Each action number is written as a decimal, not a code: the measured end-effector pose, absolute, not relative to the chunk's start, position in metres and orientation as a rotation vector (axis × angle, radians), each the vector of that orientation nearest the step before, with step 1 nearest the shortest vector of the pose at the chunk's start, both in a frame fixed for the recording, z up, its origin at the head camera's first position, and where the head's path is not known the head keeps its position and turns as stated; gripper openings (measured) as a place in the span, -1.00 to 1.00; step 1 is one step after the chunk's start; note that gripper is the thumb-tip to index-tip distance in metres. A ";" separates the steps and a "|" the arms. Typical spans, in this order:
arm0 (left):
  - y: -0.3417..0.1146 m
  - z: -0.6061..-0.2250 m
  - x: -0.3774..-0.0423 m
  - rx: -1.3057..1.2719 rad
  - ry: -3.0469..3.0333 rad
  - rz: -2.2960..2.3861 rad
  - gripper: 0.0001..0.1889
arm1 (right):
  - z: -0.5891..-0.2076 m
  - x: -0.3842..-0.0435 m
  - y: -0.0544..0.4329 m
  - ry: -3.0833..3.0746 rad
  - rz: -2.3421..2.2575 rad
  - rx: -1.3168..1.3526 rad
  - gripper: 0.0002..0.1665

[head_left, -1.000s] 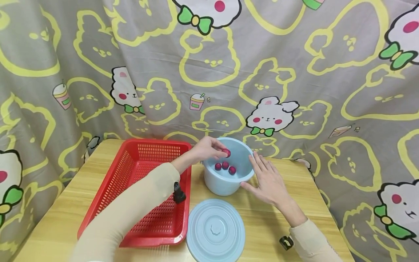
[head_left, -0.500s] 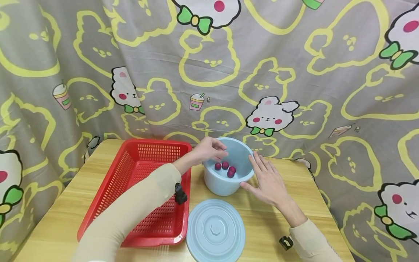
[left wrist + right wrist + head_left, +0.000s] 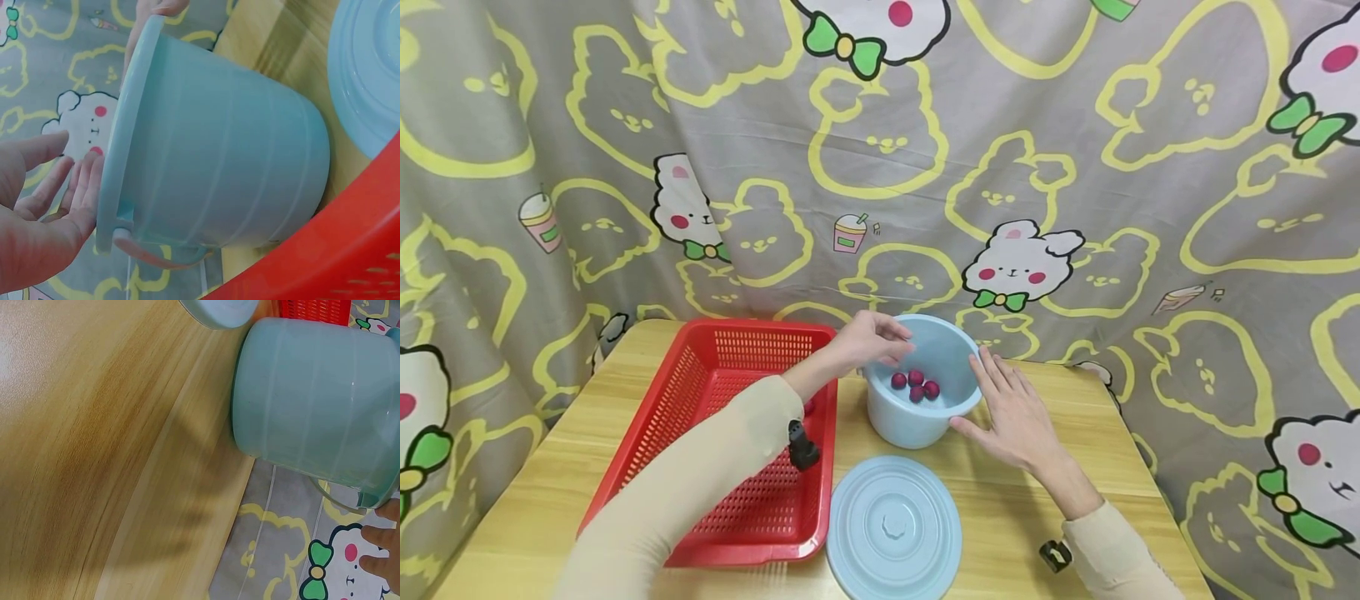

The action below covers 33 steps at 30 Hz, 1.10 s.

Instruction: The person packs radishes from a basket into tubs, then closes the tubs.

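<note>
My left hand (image 3: 871, 340) hovers over the left rim of a light-blue plastic bucket (image 3: 904, 425), with nothing in its loosely bent fingers. In the left wrist view, the left hand (image 3: 47, 212) appears beside the rim of the bucket (image 3: 231, 144), thumb and fingers apart. Several small, round, dark-red fruits, plum-like (image 3: 916, 393), lie together on the bucket's floor. At the right side of the rim rests my right hand (image 3: 1017, 412), fingers straight. Only a few fingertips (image 3: 378, 537) of it show in the right wrist view, next to the bucket (image 3: 312, 400).
A red perforated plastic basket (image 3: 831, 467) stands left of the bucket; one dark-red fruit (image 3: 808, 407) shows in it, partly hidden by the left arm. The bucket's round blue lid (image 3: 893, 533) lies in front on the wooden table (image 3: 1022, 533). A patterned curtain (image 3: 760, 108) hangs behind.
One second ago my left hand pinched a red fruit above the bucket. The fruit dropped in and rolled among the others. The left hand then shifted slightly left; the right stayed put.
</note>
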<state>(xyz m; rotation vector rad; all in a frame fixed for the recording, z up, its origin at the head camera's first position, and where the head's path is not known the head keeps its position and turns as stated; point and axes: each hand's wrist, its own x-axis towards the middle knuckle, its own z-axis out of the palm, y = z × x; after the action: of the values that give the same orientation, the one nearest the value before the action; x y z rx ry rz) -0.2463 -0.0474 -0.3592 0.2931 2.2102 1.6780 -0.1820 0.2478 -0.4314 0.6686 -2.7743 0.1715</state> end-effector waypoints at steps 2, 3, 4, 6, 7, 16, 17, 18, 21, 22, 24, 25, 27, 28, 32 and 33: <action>-0.050 -0.358 -0.246 0.295 2.215 1.676 -0.63 | -0.432 -0.182 0.248 -2.773 0.172 0.668 0.23; -0.051 -0.358 -0.246 0.295 2.221 1.673 -0.63 | -0.432 -0.182 0.248 -2.772 0.173 0.669 0.23; -0.052 -0.357 -0.246 0.297 2.224 1.672 -0.63 | -0.432 -0.183 0.248 -2.772 0.177 0.668 0.23; -0.054 -0.356 -0.245 0.292 2.229 1.670 -0.65 | -0.432 -0.182 0.248 -2.769 0.180 0.668 0.23; -0.056 -0.355 -0.245 0.290 2.227 1.675 -0.66 | -0.432 -0.182 0.248 -2.771 0.178 0.668 0.23; -0.075 -0.345 -0.249 0.314 2.198 1.744 -0.67 | -0.431 -0.182 0.248 -2.789 0.177 0.667 0.24; -0.078 -0.344 -0.249 0.315 2.201 1.745 -0.66 | -0.431 -0.182 0.248 -2.781 0.177 0.670 0.24; -0.081 -0.342 -0.249 0.312 2.204 1.746 -0.66 | -0.431 -0.183 0.248 -2.776 0.175 0.671 0.24; -0.089 -0.337 -0.247 0.302 2.213 1.744 -0.63 | -0.431 -0.183 0.248 -2.775 0.175 0.671 0.24; -0.092 -0.336 -0.246 0.301 2.214 1.743 -0.62 | -0.431 -0.183 0.248 -2.775 0.176 0.671 0.24; -0.099 -0.334 -0.245 0.296 2.213 1.745 -0.60 | -0.431 -0.183 0.248 -2.777 0.175 0.672 0.24; -0.103 -0.334 -0.245 0.296 2.224 1.740 -0.59 | -0.431 -0.182 0.248 -2.777 0.176 0.673 0.24; -0.111 -0.333 -0.245 0.300 2.240 1.737 -0.58 | -0.430 -0.182 0.248 -2.777 0.173 0.674 0.24; -0.115 -0.333 -0.244 0.296 2.250 1.737 -0.59 | -0.430 -0.182 0.248 -2.775 0.173 0.675 0.24; -0.130 -0.333 -0.243 0.286 2.290 1.729 -0.60 | -0.430 -0.182 0.247 -2.772 0.169 0.675 0.24; -0.133 -0.334 -0.242 0.275 2.298 1.726 -0.60 | -0.430 -0.182 0.247 -2.772 0.169 0.675 0.24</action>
<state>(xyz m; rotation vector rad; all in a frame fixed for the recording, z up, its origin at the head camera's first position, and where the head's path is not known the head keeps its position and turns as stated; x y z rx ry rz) -0.2421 -0.1335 -0.3339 0.2746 2.2979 1.7257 -0.1817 0.2473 -0.4302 0.6748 -2.7717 0.1695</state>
